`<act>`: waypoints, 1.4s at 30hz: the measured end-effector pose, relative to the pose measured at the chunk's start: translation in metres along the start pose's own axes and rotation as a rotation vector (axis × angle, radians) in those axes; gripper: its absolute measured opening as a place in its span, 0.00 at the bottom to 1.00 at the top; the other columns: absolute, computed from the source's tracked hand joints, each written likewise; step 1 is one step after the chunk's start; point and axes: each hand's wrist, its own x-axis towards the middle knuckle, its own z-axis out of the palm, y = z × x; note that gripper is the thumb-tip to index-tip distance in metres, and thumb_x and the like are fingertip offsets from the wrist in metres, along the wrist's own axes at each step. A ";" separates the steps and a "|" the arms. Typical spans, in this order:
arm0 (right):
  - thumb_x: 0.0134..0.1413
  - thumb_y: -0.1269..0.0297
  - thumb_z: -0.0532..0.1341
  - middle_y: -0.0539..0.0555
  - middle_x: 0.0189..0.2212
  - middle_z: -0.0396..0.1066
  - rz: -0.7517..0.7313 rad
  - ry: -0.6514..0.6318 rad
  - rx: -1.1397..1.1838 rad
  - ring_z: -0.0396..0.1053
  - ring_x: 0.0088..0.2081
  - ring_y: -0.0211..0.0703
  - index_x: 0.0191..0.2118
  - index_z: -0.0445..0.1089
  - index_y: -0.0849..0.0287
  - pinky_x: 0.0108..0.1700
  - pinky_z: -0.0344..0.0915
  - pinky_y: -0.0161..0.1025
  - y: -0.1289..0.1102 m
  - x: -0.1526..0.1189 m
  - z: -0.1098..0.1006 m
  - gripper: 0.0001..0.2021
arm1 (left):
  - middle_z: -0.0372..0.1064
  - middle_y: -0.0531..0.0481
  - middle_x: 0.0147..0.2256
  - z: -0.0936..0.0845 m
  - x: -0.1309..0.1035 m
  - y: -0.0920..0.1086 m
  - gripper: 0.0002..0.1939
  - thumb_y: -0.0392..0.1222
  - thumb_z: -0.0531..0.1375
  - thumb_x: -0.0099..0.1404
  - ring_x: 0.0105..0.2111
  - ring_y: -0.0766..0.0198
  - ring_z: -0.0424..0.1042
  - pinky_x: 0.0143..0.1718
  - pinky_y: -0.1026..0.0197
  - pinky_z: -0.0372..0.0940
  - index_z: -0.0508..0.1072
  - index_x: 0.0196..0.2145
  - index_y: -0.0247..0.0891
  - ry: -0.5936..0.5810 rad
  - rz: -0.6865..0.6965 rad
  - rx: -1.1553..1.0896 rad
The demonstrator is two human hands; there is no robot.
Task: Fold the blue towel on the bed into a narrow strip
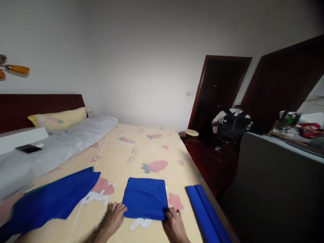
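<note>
A blue cloth (146,198), folded into a rough square, lies flat on the yellow patterned bed sheet (141,145). My left hand (116,215) is at its lower left corner, fingers bent and closed on the edge. At the lower right corner, my right hand (174,219) has its fingers curled onto the cloth. Two long rolled blue cloths (206,214) lie side by side near the bed's right edge. To the left, a loosely spread blue cloth (54,200) reaches out of the frame at the bottom left.
A grey quilt (68,145), a pillow (60,119) and a phone (28,149) are at the left. A dark grey panel (273,189) stands right of the bed. Farther back are a round stool (191,132) and a seated person (233,123).
</note>
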 end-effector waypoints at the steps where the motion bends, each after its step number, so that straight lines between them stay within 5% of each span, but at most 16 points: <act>1: 0.52 0.72 0.54 0.53 0.42 0.74 0.002 -0.018 0.022 0.68 0.46 0.47 0.38 0.73 0.52 0.55 0.55 0.49 -0.002 -0.001 -0.004 0.13 | 0.75 0.56 0.42 -0.002 -0.002 0.000 0.23 0.26 0.51 0.54 0.45 0.63 0.69 0.50 0.59 0.57 0.74 0.39 0.49 -0.011 0.011 -0.011; 8: 0.47 0.70 0.57 0.54 0.38 0.74 0.086 -0.071 -0.006 0.68 0.45 0.54 0.32 0.72 0.54 0.54 0.56 0.52 -0.005 -0.016 -0.003 0.07 | 0.76 0.53 0.43 0.010 -0.018 0.000 0.20 0.30 0.52 0.55 0.47 0.56 0.70 0.52 0.52 0.59 0.75 0.41 0.47 -0.091 -0.103 0.013; 12: 0.47 0.70 0.58 0.57 0.48 0.74 0.153 0.028 -0.058 0.69 0.50 0.57 0.46 0.73 0.53 0.55 0.59 0.53 -0.017 -0.012 0.031 0.18 | 0.69 0.44 0.57 0.044 -0.016 0.015 0.30 0.28 0.50 0.56 0.58 0.46 0.64 0.60 0.37 0.51 0.70 0.56 0.42 -0.057 -0.185 0.081; 14: 0.50 0.68 0.58 0.54 0.53 0.72 0.035 0.051 -0.008 0.69 0.53 0.54 0.53 0.70 0.50 0.56 0.60 0.50 -0.033 -0.010 0.055 0.23 | 0.64 0.47 0.62 0.067 -0.013 0.030 0.35 0.27 0.49 0.57 0.61 0.50 0.62 0.62 0.42 0.54 0.66 0.60 0.47 -0.007 -0.094 0.072; 16: 0.55 0.65 0.57 0.49 0.55 0.72 -0.110 0.021 0.063 0.70 0.53 0.49 0.57 0.67 0.46 0.55 0.62 0.46 -0.052 -0.009 0.076 0.23 | 0.62 0.55 0.63 0.088 -0.009 0.046 0.37 0.28 0.49 0.60 0.61 0.58 0.63 0.61 0.53 0.60 0.58 0.64 0.54 0.071 0.140 0.023; 19: 0.60 0.57 0.56 0.49 0.58 0.68 -0.169 -0.016 0.120 0.68 0.56 0.50 0.61 0.63 0.45 0.57 0.63 0.47 -0.068 -0.010 0.089 0.23 | 0.59 0.58 0.64 0.103 -0.005 0.056 0.33 0.39 0.48 0.69 0.60 0.64 0.64 0.59 0.60 0.63 0.42 0.68 0.55 0.200 0.408 -0.005; 24: 0.64 0.49 0.50 0.53 0.62 0.62 0.025 -0.055 0.101 0.61 0.62 0.55 0.62 0.62 0.48 0.61 0.61 0.57 -0.033 -0.006 0.056 0.24 | 0.55 0.54 0.66 0.089 -0.003 0.029 0.27 0.49 0.44 0.73 0.63 0.60 0.60 0.60 0.52 0.61 0.45 0.67 0.54 0.144 0.179 0.064; 28: 0.64 0.52 0.51 0.58 0.63 0.58 0.172 -0.054 0.035 0.57 0.64 0.60 0.61 0.64 0.53 0.62 0.57 0.63 -0.027 0.002 0.042 0.24 | 0.53 0.48 0.66 0.087 0.002 0.026 0.25 0.44 0.45 0.72 0.65 0.53 0.55 0.62 0.41 0.56 0.53 0.65 0.49 0.133 0.023 0.137; 31: 0.62 0.58 0.53 0.55 0.63 0.60 0.030 -0.102 0.115 0.58 0.64 0.55 0.61 0.64 0.50 0.63 0.57 0.57 -0.060 0.007 0.054 0.22 | 0.57 0.53 0.65 0.103 0.006 0.048 0.29 0.34 0.45 0.69 0.63 0.61 0.59 0.62 0.53 0.58 0.53 0.66 0.50 0.215 0.186 0.116; 34: 0.64 0.60 0.50 0.49 0.60 0.64 -0.033 -0.230 0.212 0.61 0.62 0.49 0.61 0.64 0.44 0.63 0.59 0.53 -0.084 0.012 0.060 0.21 | 0.59 0.57 0.64 0.111 0.008 0.062 0.30 0.36 0.46 0.70 0.61 0.66 0.62 0.59 0.61 0.61 0.49 0.67 0.53 0.217 0.330 0.057; 39: 0.66 0.51 0.45 0.52 0.66 0.54 0.199 -0.255 0.106 0.50 0.67 0.53 0.64 0.59 0.50 0.65 0.52 0.60 -0.050 0.023 0.030 0.25 | 0.52 0.55 0.66 0.074 0.016 0.037 0.25 0.52 0.43 0.73 0.65 0.57 0.55 0.62 0.47 0.57 0.51 0.66 0.56 0.044 0.091 0.003; 42: 0.65 0.50 0.47 0.59 0.67 0.50 0.359 -0.288 -0.002 0.48 0.68 0.57 0.66 0.56 0.60 0.67 0.47 0.63 -0.031 0.028 0.016 0.29 | 0.51 0.51 0.67 0.057 0.023 0.029 0.26 0.51 0.44 0.72 0.67 0.52 0.52 0.63 0.37 0.51 0.54 0.65 0.51 -0.019 -0.058 0.029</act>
